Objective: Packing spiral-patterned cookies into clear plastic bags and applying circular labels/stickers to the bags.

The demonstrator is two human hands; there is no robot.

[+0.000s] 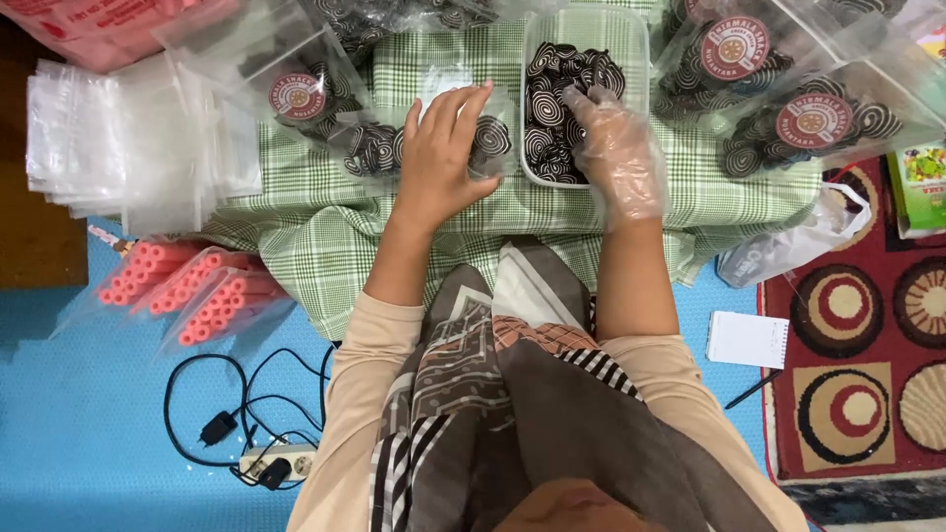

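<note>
The scene is brightly and evenly lit from overhead, with soft, short shadows under the forearms on the green checked cloth. Glare streaks the clear plastic bags at far right and the stack of empty bags at far left, washing out detail there. Colours are saturated. Focus is sharp at centre; the near edge is slightly soft, and the wide lens bends the corners a little.
</note>
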